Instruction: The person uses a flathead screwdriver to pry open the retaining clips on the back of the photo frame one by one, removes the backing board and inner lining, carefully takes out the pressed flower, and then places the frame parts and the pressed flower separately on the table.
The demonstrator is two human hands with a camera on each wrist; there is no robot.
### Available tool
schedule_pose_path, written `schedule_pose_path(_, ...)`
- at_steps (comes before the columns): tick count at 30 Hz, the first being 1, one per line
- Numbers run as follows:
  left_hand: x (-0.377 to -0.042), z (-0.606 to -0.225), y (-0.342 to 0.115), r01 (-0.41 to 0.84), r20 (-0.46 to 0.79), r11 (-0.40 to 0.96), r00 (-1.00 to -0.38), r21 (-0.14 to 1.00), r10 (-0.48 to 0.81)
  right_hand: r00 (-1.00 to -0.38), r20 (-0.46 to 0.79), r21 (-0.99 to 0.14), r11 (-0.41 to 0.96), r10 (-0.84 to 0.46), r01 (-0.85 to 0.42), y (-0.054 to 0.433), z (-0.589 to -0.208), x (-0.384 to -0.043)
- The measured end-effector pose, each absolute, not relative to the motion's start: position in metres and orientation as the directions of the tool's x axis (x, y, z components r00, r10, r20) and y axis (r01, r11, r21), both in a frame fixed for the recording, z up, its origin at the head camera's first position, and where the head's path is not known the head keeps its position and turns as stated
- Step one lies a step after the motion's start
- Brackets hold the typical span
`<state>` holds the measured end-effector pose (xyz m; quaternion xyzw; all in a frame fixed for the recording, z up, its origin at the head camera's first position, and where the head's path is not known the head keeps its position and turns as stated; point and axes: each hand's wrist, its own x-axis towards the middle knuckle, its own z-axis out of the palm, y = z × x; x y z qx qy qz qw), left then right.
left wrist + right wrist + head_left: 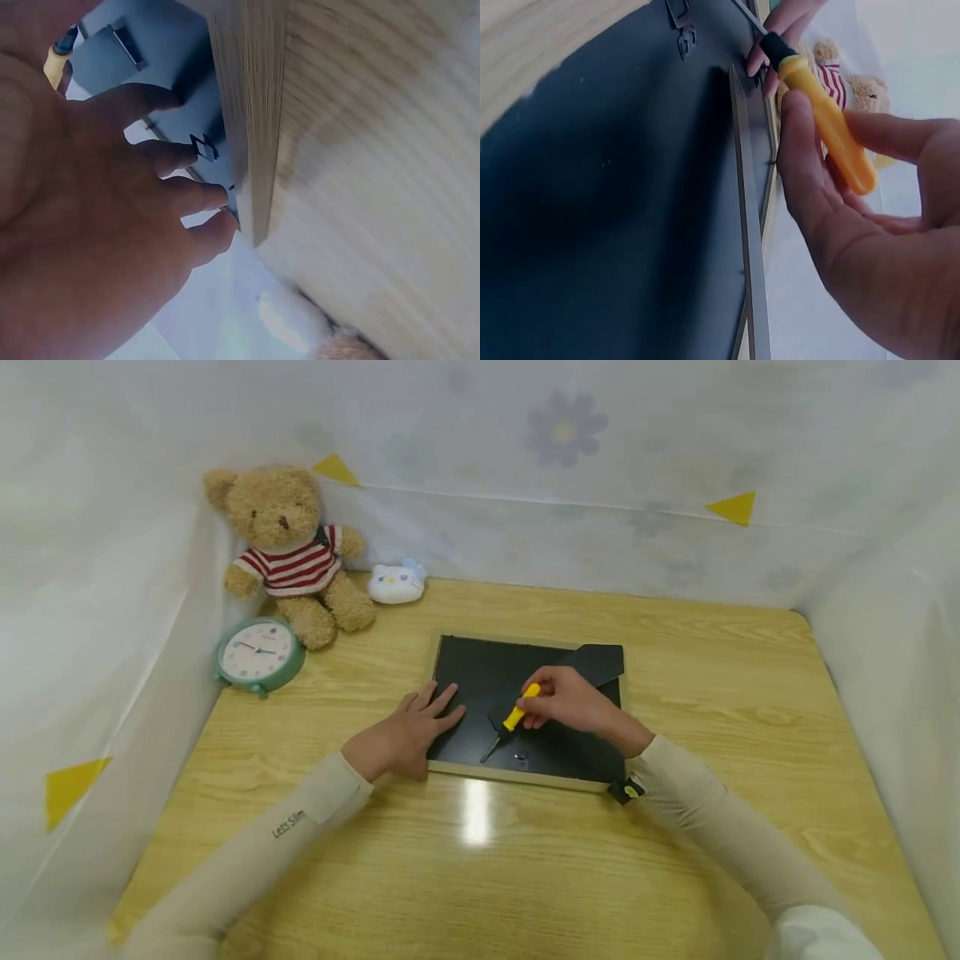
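A picture frame (472, 668) lies on the table with its black back up and a pale wooden rim (259, 112) around it. A black stand leg (603, 662) runs across the back toward the far right corner. My right hand (566, 702) grips the yellow handle of a screwdriver (825, 124) between thumb and fingers. Its metal shaft slants down to the left, over the near part of the back; whether the tip touches is unclear. Close to it is a small metal hanger (521, 757). My left hand (405, 735) rests on the frame's left edge, fingers spread.
At the back left a teddy bear (300, 560) in a striped shirt sits beside a white cat-faced plush (397, 583). A green-rimmed clock (258, 653) lies in front of the bear. White curtains (480, 510) with yellow triangles hang around the wooden table (720, 693).
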<state>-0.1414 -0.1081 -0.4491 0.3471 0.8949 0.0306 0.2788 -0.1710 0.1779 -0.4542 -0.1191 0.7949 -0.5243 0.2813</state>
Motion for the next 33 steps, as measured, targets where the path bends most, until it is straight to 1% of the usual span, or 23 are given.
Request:
schedule_pose_path(4, -0.144, -0.456, -0.112, 0.545, -0.473, 0.792, -0.640, 0.276, 0.605, -0.835, -0.344, -0.880, 0.457, -0.430, 0.127, 0.176, -0.453, -0.170)
schedule_pose_path(7, -0.143, -0.462, -0.113, 0.505, -0.429, 0.801, -0.676, 0.323, 0.599, -0.851, -0.332, -0.874, 0.471, -0.408, 0.116, 0.177, -0.452, -0.168)
schedule_pose_path(11, -0.143, -0.468, -0.114, 0.483, -0.373, 0.790, -0.702, 0.377, 0.607, -0.847, -0.306, -0.879, 0.470, -0.434, 0.077, 0.179, -0.452, -0.167)
schedule_pose_path(14, -0.145, -0.469, -0.116, 0.490, -0.370, 0.785, -0.697, 0.380, 0.614, -0.828, -0.308, -0.878, 0.476, -0.468, 0.057, 0.182, -0.452, -0.166)
schedule_pose_path(19, -0.151, -0.468, -0.122, 0.537, -0.385, 0.747, -0.642, 0.391, 0.663, -0.773, -0.330, -0.857, 0.515, -0.542, 0.005, 0.188, -0.451, -0.165)
schedule_pose_path(22, -0.155, -0.466, -0.123, 0.551, -0.383, 0.711, -0.601, 0.437, 0.702, -0.722, -0.344, -0.843, 0.537, -0.601, -0.046, 0.190, -0.446, -0.163)
schedule_pose_path(26, -0.157, -0.464, -0.122, 0.561, -0.379, 0.677, -0.563, 0.477, 0.734, -0.630, -0.317, -0.812, 0.546, -0.709, -0.205, 0.189, -0.439, -0.161)
schedule_pose_path(29, -0.157, -0.465, -0.120, 0.560, -0.381, 0.672, -0.557, 0.484, 0.738, -0.570, -0.288, -0.765, 0.542, -0.770, -0.346, 0.185, -0.438, -0.161)
schedule_pose_path(33, -0.155, -0.470, -0.121, 0.545, -0.342, 0.670, -0.586, 0.505, 0.734, -0.532, -0.256, -0.693, 0.537, -0.807, -0.481, 0.179, -0.437, -0.162)
